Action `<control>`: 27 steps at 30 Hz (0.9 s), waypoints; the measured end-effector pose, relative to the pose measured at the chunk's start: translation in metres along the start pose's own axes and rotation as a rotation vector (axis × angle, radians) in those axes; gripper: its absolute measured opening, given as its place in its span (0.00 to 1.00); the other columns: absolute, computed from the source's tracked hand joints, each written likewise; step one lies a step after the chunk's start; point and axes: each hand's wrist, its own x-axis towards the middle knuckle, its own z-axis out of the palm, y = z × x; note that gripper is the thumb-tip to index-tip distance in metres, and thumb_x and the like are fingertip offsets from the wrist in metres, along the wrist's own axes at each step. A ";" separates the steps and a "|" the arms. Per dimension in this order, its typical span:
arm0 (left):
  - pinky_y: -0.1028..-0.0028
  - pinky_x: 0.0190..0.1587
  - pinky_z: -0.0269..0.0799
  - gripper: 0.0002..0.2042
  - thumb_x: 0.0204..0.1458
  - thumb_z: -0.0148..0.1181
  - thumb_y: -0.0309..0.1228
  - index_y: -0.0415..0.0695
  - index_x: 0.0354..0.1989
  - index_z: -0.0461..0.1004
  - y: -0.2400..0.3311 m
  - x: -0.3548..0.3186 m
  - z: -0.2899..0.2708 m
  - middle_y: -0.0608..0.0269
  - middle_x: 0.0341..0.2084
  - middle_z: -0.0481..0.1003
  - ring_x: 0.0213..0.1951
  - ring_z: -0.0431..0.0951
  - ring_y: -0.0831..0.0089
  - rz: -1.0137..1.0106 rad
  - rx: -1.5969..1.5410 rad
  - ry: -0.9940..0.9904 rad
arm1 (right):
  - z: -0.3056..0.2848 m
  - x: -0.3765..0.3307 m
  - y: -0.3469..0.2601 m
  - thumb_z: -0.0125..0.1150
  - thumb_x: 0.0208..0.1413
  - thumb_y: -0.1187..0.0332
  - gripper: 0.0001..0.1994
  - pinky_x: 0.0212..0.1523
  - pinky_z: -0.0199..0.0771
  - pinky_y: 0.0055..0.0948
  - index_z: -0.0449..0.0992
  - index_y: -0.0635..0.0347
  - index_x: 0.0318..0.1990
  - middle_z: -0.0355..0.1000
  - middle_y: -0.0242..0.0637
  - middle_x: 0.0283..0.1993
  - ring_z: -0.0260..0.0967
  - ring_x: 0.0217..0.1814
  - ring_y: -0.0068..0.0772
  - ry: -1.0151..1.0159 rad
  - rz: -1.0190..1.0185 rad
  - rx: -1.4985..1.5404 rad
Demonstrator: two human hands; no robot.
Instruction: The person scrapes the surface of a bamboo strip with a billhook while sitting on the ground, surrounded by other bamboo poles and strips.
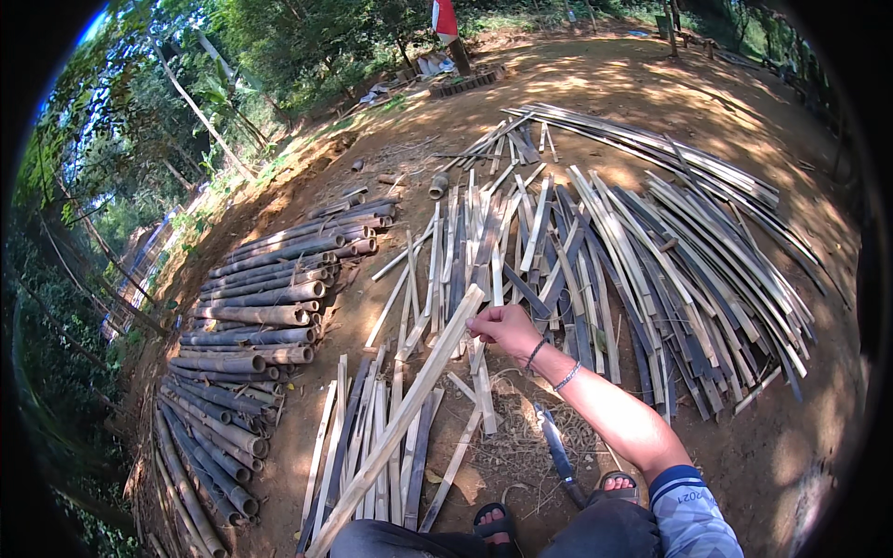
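Cut-off knees (606, 534), right grip (508, 331) pinching pale strip (402, 417), lower end cropped, left grip unseen

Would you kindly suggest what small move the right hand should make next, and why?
Probably close the right hand more fully around the pale split-bamboo strip, since only the fingertips appear to meet its edge, near the upper end.

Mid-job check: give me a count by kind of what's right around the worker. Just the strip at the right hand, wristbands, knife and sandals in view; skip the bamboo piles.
Pale bamboo strip at the right hand: 1
Wristbands: 2
Knife on the ground: 1
Dark sandals: 2
Total: 6
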 end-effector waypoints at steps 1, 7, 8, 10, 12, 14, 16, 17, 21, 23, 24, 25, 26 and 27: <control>0.66 0.33 0.77 0.19 0.51 0.59 0.30 0.33 0.49 0.67 -0.001 0.000 -0.001 0.42 0.42 0.66 0.36 0.75 0.52 0.002 0.002 -0.004 | 0.001 0.000 0.000 0.64 0.51 0.66 0.11 0.28 0.69 0.18 0.78 0.67 0.29 0.75 0.32 0.25 0.68 0.24 0.16 -0.003 -0.005 0.017; 0.66 0.33 0.77 0.19 0.51 0.59 0.30 0.33 0.49 0.67 -0.002 0.000 -0.001 0.42 0.42 0.66 0.35 0.75 0.52 0.023 -0.003 0.020 | 0.003 0.000 0.002 0.63 0.51 0.68 0.09 0.28 0.69 0.18 0.78 0.67 0.28 0.75 0.32 0.25 0.68 0.25 0.16 -0.016 -0.012 0.068; 0.66 0.33 0.77 0.19 0.51 0.59 0.30 0.33 0.49 0.67 -0.008 -0.002 0.002 0.43 0.42 0.66 0.35 0.75 0.52 0.032 0.001 0.031 | 0.003 0.000 0.003 0.63 0.51 0.68 0.09 0.28 0.69 0.18 0.78 0.67 0.29 0.75 0.32 0.25 0.68 0.25 0.16 -0.018 -0.015 0.071; 0.66 0.32 0.77 0.19 0.51 0.59 0.31 0.34 0.49 0.67 -0.011 -0.003 0.004 0.43 0.42 0.67 0.34 0.75 0.53 0.039 0.010 0.036 | 0.004 -0.002 0.006 0.63 0.51 0.68 0.09 0.29 0.69 0.18 0.78 0.67 0.30 0.75 0.32 0.26 0.68 0.25 0.16 -0.020 -0.022 0.074; 0.66 0.31 0.76 0.19 0.51 0.59 0.31 0.34 0.49 0.67 -0.007 -0.002 0.002 0.43 0.41 0.67 0.33 0.75 0.53 0.035 0.020 0.026 | 0.004 -0.004 0.010 0.62 0.52 0.69 0.09 0.29 0.69 0.19 0.77 0.67 0.31 0.75 0.33 0.26 0.68 0.26 0.17 -0.014 -0.031 0.074; 0.67 0.31 0.76 0.19 0.51 0.59 0.31 0.34 0.49 0.67 -0.017 -0.006 0.005 0.44 0.41 0.67 0.33 0.75 0.54 0.010 0.032 0.005 | 0.003 -0.004 0.016 0.61 0.53 0.69 0.08 0.29 0.69 0.19 0.76 0.68 0.31 0.75 0.33 0.27 0.68 0.26 0.17 0.017 -0.068 0.045; 0.67 0.31 0.76 0.19 0.50 0.59 0.31 0.34 0.49 0.67 -0.021 -0.007 0.007 0.44 0.40 0.67 0.33 0.75 0.55 -0.005 0.036 -0.002 | 0.000 -0.002 0.021 0.60 0.53 0.69 0.08 0.29 0.68 0.19 0.76 0.68 0.31 0.74 0.33 0.27 0.68 0.26 0.17 0.074 -0.131 -0.017; 0.67 0.31 0.76 0.19 0.50 0.60 0.30 0.34 0.49 0.67 -0.021 -0.008 0.007 0.44 0.40 0.67 0.33 0.75 0.55 -0.008 0.034 0.001 | -0.004 0.001 0.024 0.60 0.53 0.69 0.08 0.29 0.68 0.19 0.75 0.67 0.30 0.74 0.33 0.26 0.68 0.26 0.17 0.114 -0.138 0.011; 0.68 0.31 0.77 0.20 0.48 0.60 0.28 0.34 0.49 0.67 0.012 0.004 -0.006 0.44 0.40 0.67 0.33 0.75 0.56 0.056 0.012 0.053 | -0.043 0.016 0.025 0.61 0.52 0.69 0.08 0.29 0.68 0.18 0.73 0.66 0.29 0.71 0.30 0.23 0.68 0.25 0.18 0.314 -0.159 0.111; 0.68 0.31 0.77 0.20 0.48 0.60 0.27 0.34 0.49 0.67 0.012 0.000 -0.006 0.44 0.39 0.67 0.34 0.75 0.55 0.044 -0.009 0.070 | -0.061 0.021 0.023 0.61 0.51 0.70 0.08 0.29 0.68 0.18 0.72 0.66 0.29 0.70 0.29 0.23 0.68 0.25 0.19 0.394 -0.151 0.110; 0.68 0.31 0.77 0.20 0.48 0.60 0.27 0.34 0.49 0.67 0.011 -0.002 -0.005 0.44 0.39 0.67 0.34 0.75 0.55 0.039 -0.022 0.079 | -0.070 0.021 0.021 0.62 0.51 0.70 0.08 0.30 0.68 0.19 0.72 0.65 0.30 0.70 0.29 0.23 0.68 0.26 0.19 0.421 -0.143 0.078; 0.68 0.31 0.77 0.20 0.47 0.60 0.27 0.34 0.49 0.67 0.011 -0.003 -0.003 0.44 0.39 0.67 0.33 0.75 0.55 0.021 -0.028 0.073 | -0.077 0.021 0.023 0.62 0.50 0.70 0.07 0.30 0.69 0.19 0.71 0.65 0.30 0.70 0.29 0.24 0.68 0.27 0.19 0.453 -0.135 0.047; 0.68 0.31 0.76 0.20 0.47 0.60 0.27 0.34 0.49 0.67 0.010 -0.004 -0.001 0.45 0.39 0.67 0.33 0.75 0.55 0.004 -0.035 0.067 | -0.079 0.022 0.026 0.63 0.50 0.70 0.08 0.32 0.69 0.20 0.71 0.64 0.31 0.71 0.30 0.25 0.68 0.28 0.20 0.453 -0.209 -0.090; 0.68 0.31 0.76 0.19 0.47 0.60 0.27 0.34 0.49 0.68 0.010 -0.004 0.001 0.45 0.39 0.66 0.33 0.75 0.55 -0.012 -0.041 0.061 | -0.079 0.021 0.031 0.63 0.50 0.70 0.08 0.33 0.69 0.21 0.72 0.64 0.32 0.71 0.30 0.27 0.69 0.30 0.20 0.453 -0.282 -0.227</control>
